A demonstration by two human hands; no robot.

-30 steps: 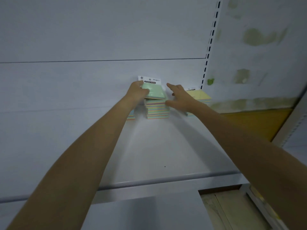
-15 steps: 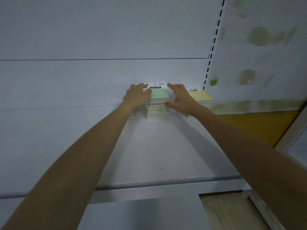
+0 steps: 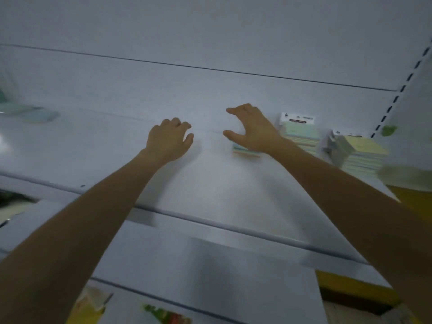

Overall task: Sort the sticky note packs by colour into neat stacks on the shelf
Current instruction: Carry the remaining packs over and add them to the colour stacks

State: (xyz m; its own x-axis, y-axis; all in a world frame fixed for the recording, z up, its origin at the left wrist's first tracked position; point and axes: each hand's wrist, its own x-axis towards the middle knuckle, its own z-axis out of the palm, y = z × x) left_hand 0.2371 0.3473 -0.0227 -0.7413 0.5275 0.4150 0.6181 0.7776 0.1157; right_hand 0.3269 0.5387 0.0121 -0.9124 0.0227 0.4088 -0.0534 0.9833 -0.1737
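At the back right of the white shelf [image 3: 233,190] stands a stack of green-topped sticky note packs [image 3: 301,134]. A yellow-topped stack [image 3: 362,153] stands to its right. A low stack [image 3: 245,150] shows partly under my right wrist. My right hand [image 3: 252,129] hovers over the shelf just left of the green stack, fingers spread and holding nothing. To its left my left hand [image 3: 169,139] hangs with loosely curled fingers, also empty. Blurred pale green and blue packs [image 3: 35,113] lie at the shelf's far left.
The slotted shelf upright [image 3: 397,97] rises at the right. A lower white shelf [image 3: 210,277] lies in front. Blurred coloured goods [image 3: 168,316] sit below at the bottom edge. A yellow surface [image 3: 416,197] shows at the right.
Both hands have let go of the green-topped stack and moved left of it. The view has swung left and tilted, so the stacks now sit at the right.
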